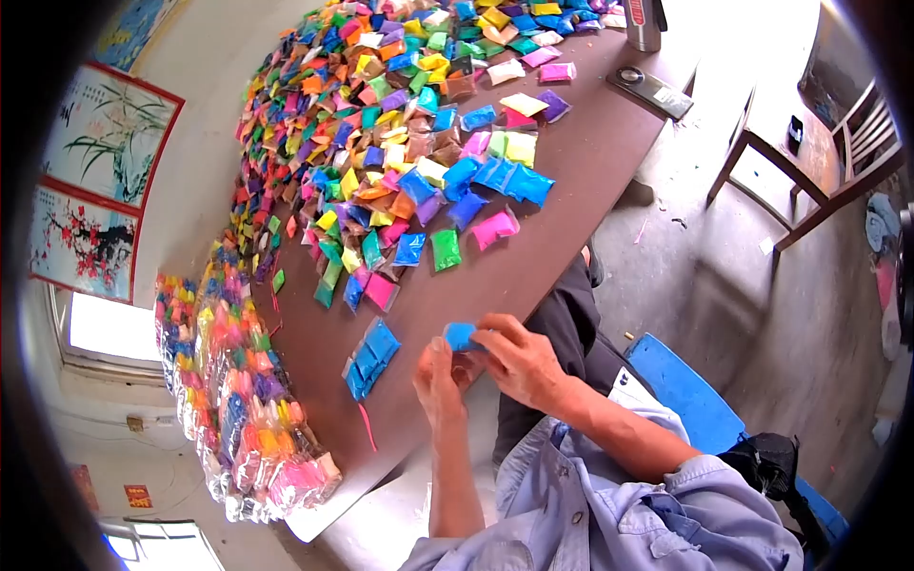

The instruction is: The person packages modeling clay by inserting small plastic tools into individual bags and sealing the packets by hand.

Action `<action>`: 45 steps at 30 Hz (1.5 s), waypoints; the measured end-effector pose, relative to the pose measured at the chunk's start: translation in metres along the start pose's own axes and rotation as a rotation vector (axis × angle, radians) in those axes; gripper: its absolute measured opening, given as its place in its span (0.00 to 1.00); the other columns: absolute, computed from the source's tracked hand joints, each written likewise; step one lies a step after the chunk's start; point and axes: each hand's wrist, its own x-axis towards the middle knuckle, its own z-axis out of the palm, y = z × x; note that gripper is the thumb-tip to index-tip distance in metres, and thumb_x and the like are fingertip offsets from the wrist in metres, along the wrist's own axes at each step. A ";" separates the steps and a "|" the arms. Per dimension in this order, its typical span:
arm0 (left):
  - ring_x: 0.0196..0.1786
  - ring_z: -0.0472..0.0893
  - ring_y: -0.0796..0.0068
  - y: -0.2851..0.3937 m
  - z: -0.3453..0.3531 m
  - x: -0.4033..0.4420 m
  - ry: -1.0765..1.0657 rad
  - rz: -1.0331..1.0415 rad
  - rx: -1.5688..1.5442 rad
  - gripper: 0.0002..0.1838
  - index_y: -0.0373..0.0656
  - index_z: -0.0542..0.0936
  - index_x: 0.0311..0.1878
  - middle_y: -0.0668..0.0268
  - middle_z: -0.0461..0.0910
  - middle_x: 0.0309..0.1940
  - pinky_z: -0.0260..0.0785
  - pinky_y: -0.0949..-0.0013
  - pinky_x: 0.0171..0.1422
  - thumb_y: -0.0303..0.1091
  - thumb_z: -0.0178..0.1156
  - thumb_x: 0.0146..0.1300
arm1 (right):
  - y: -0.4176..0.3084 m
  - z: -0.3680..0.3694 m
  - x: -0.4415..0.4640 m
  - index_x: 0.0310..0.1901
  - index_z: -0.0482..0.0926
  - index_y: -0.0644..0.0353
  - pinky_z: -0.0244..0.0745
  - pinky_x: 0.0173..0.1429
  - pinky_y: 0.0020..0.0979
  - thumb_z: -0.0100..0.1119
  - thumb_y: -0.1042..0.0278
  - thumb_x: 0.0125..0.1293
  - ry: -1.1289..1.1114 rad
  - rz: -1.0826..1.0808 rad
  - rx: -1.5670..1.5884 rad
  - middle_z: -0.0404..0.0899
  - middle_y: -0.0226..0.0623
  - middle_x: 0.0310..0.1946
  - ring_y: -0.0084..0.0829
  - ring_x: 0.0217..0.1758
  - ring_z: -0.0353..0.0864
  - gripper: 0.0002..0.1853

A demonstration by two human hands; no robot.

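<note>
Near the table's front edge I hold a small blue packet (459, 335) between both hands. My left hand (440, 383) pinches its left side, with the fingertips close together. The fingers of my right hand (522, 364) are closed on its right side. To the left of my hands, a clear bag of several blue packets (371, 359) lies on the brown table (428, 295). A pink strip (367, 428) lies just below that bag. Loose green (446, 249) and pink packets (495, 228) lie farther up the table.
A big heap of multicoloured packets (381, 124) covers the far table. Filled clear bags (257, 419) line the left edge. A metal bottle (644, 27) and a grey case (650, 92) stand at the far right. A wooden chair (809, 171) is beyond, a blue stool (685, 390) beside me.
</note>
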 end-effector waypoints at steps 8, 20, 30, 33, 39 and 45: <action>0.26 0.73 0.84 -0.018 -0.036 -0.008 0.099 0.167 0.131 0.12 0.38 0.80 0.38 0.72 0.78 0.26 0.70 0.75 0.30 0.38 0.63 0.75 | -0.022 0.013 -0.011 0.57 0.76 0.60 0.83 0.41 0.36 0.72 0.70 0.62 -0.158 0.129 0.145 0.78 0.45 0.54 0.41 0.40 0.87 0.23; 0.31 0.75 0.84 -0.020 -0.054 -0.032 0.061 0.147 0.120 0.14 0.36 0.82 0.36 0.71 0.80 0.26 0.68 0.75 0.37 0.40 0.65 0.72 | -0.015 0.036 -0.029 0.52 0.80 0.67 0.80 0.41 0.29 0.65 0.66 0.72 -0.266 0.704 0.567 0.83 0.36 0.35 0.24 0.34 0.82 0.14; 0.31 0.71 0.86 -0.018 -0.053 -0.034 0.007 0.211 0.255 0.14 0.38 0.79 0.32 0.74 0.76 0.25 0.62 0.76 0.35 0.37 0.64 0.73 | -0.018 0.030 -0.017 0.46 0.82 0.68 0.67 0.36 0.24 0.63 0.65 0.73 -0.338 0.561 0.483 0.75 0.26 0.29 0.16 0.32 0.70 0.12; 0.31 0.70 0.86 -0.024 -0.054 -0.030 -0.039 0.200 0.183 0.14 0.38 0.78 0.33 0.74 0.76 0.26 0.62 0.77 0.35 0.36 0.63 0.73 | -0.012 0.039 -0.021 0.44 0.83 0.68 0.66 0.35 0.24 0.64 0.65 0.73 -0.243 0.526 0.507 0.74 0.26 0.28 0.16 0.31 0.69 0.12; 0.31 0.69 0.87 -0.023 -0.053 -0.025 -0.049 0.250 0.262 0.14 0.38 0.78 0.32 0.75 0.76 0.27 0.61 0.77 0.35 0.36 0.63 0.74 | -0.013 0.038 -0.012 0.42 0.82 0.68 0.68 0.34 0.27 0.63 0.64 0.72 -0.293 0.578 0.436 0.75 0.31 0.27 0.18 0.30 0.70 0.13; 0.32 0.71 0.85 -0.022 -0.050 -0.026 -0.055 0.234 0.245 0.13 0.37 0.81 0.39 0.74 0.77 0.28 0.65 0.76 0.37 0.38 0.62 0.75 | -0.015 0.038 0.003 0.42 0.82 0.68 0.69 0.33 0.30 0.63 0.64 0.72 -0.312 0.521 0.406 0.74 0.34 0.26 0.20 0.29 0.71 0.12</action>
